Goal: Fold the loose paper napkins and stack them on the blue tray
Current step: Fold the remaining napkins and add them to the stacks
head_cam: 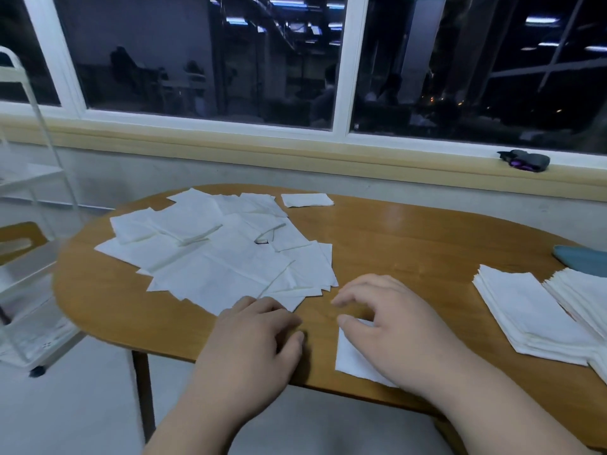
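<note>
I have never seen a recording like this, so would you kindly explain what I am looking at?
There is no machine here: a person wears one wide-angle camera on the head, looking down at their own two bare hands. They work at a wooden table under a dark window. A heap of loose paper napkins lies spread in the middle. Neat folded stacks sit at the right, with the corner of a blue tray just behind them. The left hand rests at the heap's near edge, its fingertips hidden, so I cannot tell whether it grips anything. The right hand lies with relaxed fingers on a single small white napkin, not gripping it.
</note>
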`<state>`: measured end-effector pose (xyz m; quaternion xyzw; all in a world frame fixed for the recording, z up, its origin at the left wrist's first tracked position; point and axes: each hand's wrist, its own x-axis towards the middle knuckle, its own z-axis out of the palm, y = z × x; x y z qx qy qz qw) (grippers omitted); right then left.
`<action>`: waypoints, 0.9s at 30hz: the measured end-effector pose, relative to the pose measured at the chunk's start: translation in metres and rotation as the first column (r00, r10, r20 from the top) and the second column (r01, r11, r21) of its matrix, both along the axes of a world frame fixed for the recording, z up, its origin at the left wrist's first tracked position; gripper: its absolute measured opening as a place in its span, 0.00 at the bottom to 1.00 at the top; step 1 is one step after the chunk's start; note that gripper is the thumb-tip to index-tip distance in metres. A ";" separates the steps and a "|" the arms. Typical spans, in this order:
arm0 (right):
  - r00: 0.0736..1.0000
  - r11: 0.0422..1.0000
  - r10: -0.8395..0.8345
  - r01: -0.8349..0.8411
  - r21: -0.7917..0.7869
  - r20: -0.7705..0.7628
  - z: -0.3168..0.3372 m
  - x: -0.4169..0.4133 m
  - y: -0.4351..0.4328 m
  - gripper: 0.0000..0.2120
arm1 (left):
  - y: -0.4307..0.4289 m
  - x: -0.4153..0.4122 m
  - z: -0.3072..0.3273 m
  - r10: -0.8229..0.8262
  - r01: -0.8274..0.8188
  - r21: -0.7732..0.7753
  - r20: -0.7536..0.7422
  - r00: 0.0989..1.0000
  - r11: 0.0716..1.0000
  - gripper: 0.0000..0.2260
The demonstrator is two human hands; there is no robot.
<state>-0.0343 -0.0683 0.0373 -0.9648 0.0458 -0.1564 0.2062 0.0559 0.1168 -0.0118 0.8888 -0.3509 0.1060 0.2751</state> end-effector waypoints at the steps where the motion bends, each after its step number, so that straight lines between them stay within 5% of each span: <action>1: 1.000 1.000 0.016 -0.016 -0.021 -0.007 0.002 0.011 0.008 0.10 | 0.007 0.005 0.001 0.026 -0.026 0.000 -0.001 1.000 1.000 0.11; 9: 0.986 0.989 0.101 -0.114 -0.096 -0.129 -0.005 0.072 0.064 0.12 | 0.060 0.033 0.005 0.273 -0.276 -0.032 -0.070 0.959 0.961 0.17; 18: 0.975 0.948 0.117 -0.167 -0.272 -0.190 -0.029 0.088 0.101 0.23 | 0.085 0.041 0.004 0.211 -0.217 -0.050 -0.105 0.972 0.975 0.21; 27: 0.987 0.963 0.091 -0.121 -0.240 -0.133 -0.037 0.048 0.095 0.28 | 0.096 0.031 0.003 0.094 -0.097 -0.014 -0.116 0.989 0.995 0.22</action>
